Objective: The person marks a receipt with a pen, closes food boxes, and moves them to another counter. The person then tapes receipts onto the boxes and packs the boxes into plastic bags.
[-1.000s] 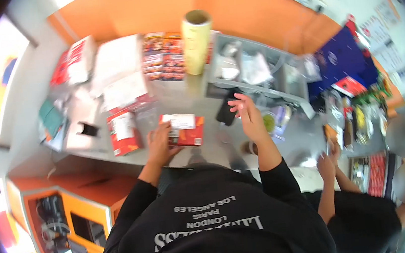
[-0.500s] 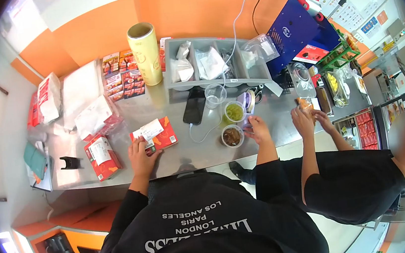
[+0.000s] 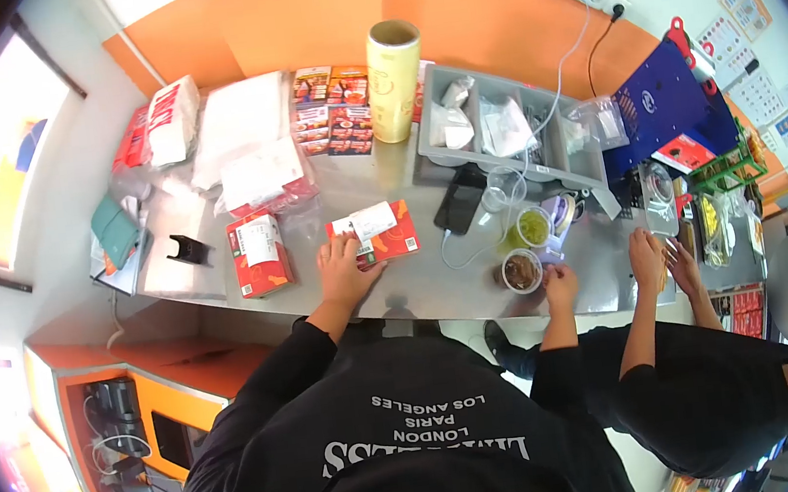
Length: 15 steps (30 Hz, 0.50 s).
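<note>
The left hand (image 3: 347, 276), thumb and fingers apart, rests on the red box (image 3: 391, 233) near the worktop's (image 3: 428, 291) front edge; the right hand (image 3: 561, 287), fingers curled together, is at that edge beside the brown-filled cup (image 3: 521, 271).

Left hand (image 3: 346, 269) on red box (image 3: 396, 231), right beside cup (image 3: 521, 271)

Orange band (image 3: 310, 24) across a white wall, blue panel (image 3: 655, 109) pricked with small holes, pale yellow roll (image 3: 395, 85), grey divided tray (image 3: 462, 156), red-and-orange box (image 3: 392, 231) with a white label, black shirt (image 3: 411, 477) lettered in white!
</note>
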### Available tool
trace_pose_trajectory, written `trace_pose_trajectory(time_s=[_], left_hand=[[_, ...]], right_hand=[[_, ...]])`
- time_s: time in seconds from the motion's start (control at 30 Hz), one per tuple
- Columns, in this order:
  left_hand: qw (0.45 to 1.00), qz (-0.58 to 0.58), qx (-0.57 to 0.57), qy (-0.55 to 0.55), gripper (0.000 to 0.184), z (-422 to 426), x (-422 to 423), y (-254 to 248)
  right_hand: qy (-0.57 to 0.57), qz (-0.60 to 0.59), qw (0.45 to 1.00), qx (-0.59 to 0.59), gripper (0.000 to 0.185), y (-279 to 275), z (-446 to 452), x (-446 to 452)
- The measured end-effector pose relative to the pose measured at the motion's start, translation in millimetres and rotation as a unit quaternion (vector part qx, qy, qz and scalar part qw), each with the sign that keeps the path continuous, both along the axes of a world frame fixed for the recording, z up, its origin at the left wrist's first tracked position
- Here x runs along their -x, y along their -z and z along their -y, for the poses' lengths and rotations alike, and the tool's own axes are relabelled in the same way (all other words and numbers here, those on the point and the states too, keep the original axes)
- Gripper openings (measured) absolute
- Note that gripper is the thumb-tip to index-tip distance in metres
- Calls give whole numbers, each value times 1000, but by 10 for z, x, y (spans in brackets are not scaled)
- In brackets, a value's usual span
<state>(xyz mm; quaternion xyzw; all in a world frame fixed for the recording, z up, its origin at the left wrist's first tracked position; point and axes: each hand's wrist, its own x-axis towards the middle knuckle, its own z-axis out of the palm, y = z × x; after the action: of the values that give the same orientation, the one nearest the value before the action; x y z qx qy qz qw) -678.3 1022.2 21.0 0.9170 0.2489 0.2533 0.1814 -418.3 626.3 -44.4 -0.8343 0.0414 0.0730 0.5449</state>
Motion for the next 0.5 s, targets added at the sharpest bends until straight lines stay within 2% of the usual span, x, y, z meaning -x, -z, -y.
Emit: trace_pose_trajectory(time_s=[0.03,0.1,0.17,0.23,0.3,0.37,0.5], left_hand=[[1000,4,-1,-7,60,11,-1,8],[1000,7,5,-21,59,31,-1,38],[1000,8,9,-26,59,54,1,50],[999,-7,29,-41,61,85,-11,40],[998,-6,29,-47,62,113,-22,44],[998,-5,27,-56,63,134,-12,55],[998,12,17,-63,65,136,-31,79]], right_hand=[[-6,2,1000,1,11,-96,-25,10],[-7,178,966,188,13,-865,-293,338],[-87,286,953,51,20,-1292,-768,696],[-200,171,961,-84,33,-1713,-1327,1170],[-315,142,923,-168,53,-1580,-1810,1441],[-327,26,909,-256,50,-1162,-2220,1553],[-292,-10,920,-261,40,-558,-2657,1581]])
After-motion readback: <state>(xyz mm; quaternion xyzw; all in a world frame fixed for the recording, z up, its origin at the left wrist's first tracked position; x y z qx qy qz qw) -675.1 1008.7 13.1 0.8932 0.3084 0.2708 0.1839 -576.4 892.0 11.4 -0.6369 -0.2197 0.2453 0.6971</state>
